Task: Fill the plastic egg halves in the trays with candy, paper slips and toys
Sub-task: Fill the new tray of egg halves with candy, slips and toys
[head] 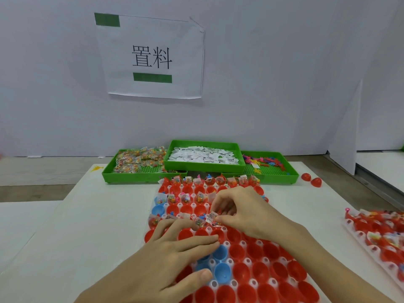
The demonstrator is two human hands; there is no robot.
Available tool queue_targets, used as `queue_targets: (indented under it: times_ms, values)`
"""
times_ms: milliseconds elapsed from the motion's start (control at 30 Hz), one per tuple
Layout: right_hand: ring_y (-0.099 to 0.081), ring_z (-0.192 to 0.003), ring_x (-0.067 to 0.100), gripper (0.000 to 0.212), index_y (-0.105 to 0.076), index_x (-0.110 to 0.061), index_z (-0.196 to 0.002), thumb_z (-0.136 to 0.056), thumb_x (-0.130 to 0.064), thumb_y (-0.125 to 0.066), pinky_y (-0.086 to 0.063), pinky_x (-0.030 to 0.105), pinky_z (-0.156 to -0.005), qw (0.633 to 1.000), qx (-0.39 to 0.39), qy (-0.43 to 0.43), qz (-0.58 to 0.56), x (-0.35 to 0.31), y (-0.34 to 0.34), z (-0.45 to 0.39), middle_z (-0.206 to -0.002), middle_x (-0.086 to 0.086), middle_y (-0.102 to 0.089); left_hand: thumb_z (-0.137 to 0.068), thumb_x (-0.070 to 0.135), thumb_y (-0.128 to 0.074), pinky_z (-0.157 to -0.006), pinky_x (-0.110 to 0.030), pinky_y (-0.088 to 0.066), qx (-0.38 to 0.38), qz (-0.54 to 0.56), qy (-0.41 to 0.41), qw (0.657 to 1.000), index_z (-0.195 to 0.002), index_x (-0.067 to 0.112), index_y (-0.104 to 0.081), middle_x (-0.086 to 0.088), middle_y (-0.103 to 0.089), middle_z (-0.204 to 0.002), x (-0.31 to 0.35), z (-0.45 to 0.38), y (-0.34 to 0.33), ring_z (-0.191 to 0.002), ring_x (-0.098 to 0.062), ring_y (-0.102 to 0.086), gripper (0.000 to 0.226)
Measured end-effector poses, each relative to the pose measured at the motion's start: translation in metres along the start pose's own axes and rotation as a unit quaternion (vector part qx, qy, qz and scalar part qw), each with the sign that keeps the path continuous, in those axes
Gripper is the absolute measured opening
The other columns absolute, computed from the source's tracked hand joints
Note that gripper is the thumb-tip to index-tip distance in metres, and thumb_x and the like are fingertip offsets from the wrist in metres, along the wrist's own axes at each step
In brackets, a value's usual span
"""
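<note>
Your right hand (238, 213) pinches a paper slip (211, 217) over the egg tray (247, 262); left hand (175, 256) rests flat, grip relaxed.

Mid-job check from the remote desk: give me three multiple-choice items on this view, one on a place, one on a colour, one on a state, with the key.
1. Which green bin holds the paper slips?
A. the left one
B. the middle one
C. the right one

2. What colour are the two loose egg halves on the table beyond the right bin?
A. red
B. blue
C. green

3. What is the right hand doing?
A. resting flat and empty on the table
B. pinching a small printed slip over the tray
C. lifting a green bin

Key:
1 B, white slips fill the raised middle bin, between the candy packets and the toys.
2 A, both lie red beside the right bin.
3 B, thumb and fingers curl on the slip above the red halves, while the left hand rests on the tray.
</note>
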State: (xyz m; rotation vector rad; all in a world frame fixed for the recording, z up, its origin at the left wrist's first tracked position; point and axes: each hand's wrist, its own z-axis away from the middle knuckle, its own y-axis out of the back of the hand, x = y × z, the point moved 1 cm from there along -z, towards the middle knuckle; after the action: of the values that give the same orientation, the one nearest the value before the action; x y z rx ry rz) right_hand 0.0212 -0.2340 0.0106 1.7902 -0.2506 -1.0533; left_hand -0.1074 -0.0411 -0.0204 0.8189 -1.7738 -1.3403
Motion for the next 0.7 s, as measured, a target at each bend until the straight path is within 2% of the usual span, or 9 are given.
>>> queue_targets:
  times_ms: [67, 167, 400, 500, 600, 700]
  values:
    - [-0.068, -0.079, 0.003, 0.01, -0.075, -0.02, -0.095, -0.088, -0.014, -0.078, -0.055, 0.014, -0.074, 1.0, -0.007, 0.0, 0.008, -0.002, -0.001, -0.002, -0.087, -0.007, -0.073, -0.082, 0.09, 0.01, -0.107, -0.015, 0.028, -0.078, 0.013, 0.032, 0.996, -0.151, 0.068, -0.014, 0.056, -0.014, -0.149, 0.002, -0.006, 0.004, -0.142, 0.019, 0.015, 0.077]
    - [-0.069, -0.078, 0.007, 0.01, -0.075, -0.017, -0.089, -0.086, -0.008, -0.077, -0.058, 0.022, -0.075, 0.999, -0.025, 0.007, 0.028, -0.006, -0.005, -0.005, -0.085, -0.004, -0.075, -0.073, 0.092, 0.019, -0.106, -0.016, 0.028, -0.084, 0.005, 0.039, 0.996, -0.15, 0.069, -0.017, 0.058, -0.013, -0.147, 0.004, -0.009, 0.004, -0.142, 0.019, 0.016, 0.088]
    - [-0.071, -0.081, 0.007, 0.009, -0.075, -0.015, -0.085, -0.086, -0.009, -0.081, -0.061, 0.027, -0.079, 0.997, -0.037, -0.002, 0.064, -0.01, -0.007, -0.011, -0.089, -0.001, -0.076, -0.079, 0.09, 0.015, -0.112, -0.022, 0.021, -0.084, 0.003, 0.026, 0.996, -0.148, 0.07, -0.017, 0.058, -0.016, -0.146, 0.001, -0.009, 0.001, -0.144, 0.017, 0.011, 0.078]
    - [-0.069, -0.09, 0.005, 0.002, -0.079, -0.015, -0.089, -0.087, -0.016, -0.08, -0.059, 0.025, -0.084, 0.996, -0.043, -0.006, 0.076, -0.012, -0.005, -0.011, -0.102, -0.001, -0.076, -0.086, 0.087, 0.008, -0.115, -0.026, 0.014, -0.061, 0.019, 0.027, 0.998, -0.149, 0.067, -0.024, 0.056, -0.023, -0.146, 0.0, -0.009, 0.001, -0.146, 0.013, 0.0, 0.074]
    - [-0.067, -0.085, 0.001, 0.01, -0.08, -0.016, -0.099, -0.092, -0.022, -0.076, -0.055, 0.017, -0.075, 0.994, -0.072, -0.001, 0.083, -0.012, 0.001, -0.012, -0.102, -0.004, -0.077, -0.082, 0.089, 0.013, -0.114, -0.024, 0.018, -0.068, 0.006, 0.029, 0.997, -0.145, 0.074, -0.015, 0.06, -0.015, -0.144, -0.001, -0.009, -0.001, -0.145, 0.016, 0.007, 0.072]
    - [-0.071, -0.089, 0.006, 0.014, -0.08, -0.014, -0.105, -0.095, -0.02, -0.072, -0.059, 0.022, -0.081, 0.992, -0.093, -0.003, 0.086, -0.013, 0.004, -0.016, -0.101, -0.002, -0.078, -0.082, 0.09, 0.013, -0.112, -0.021, 0.02, -0.071, 0.007, 0.032, 0.997, -0.143, 0.077, -0.013, 0.062, -0.012, -0.143, -0.002, -0.009, -0.002, -0.144, 0.017, 0.008, 0.068]
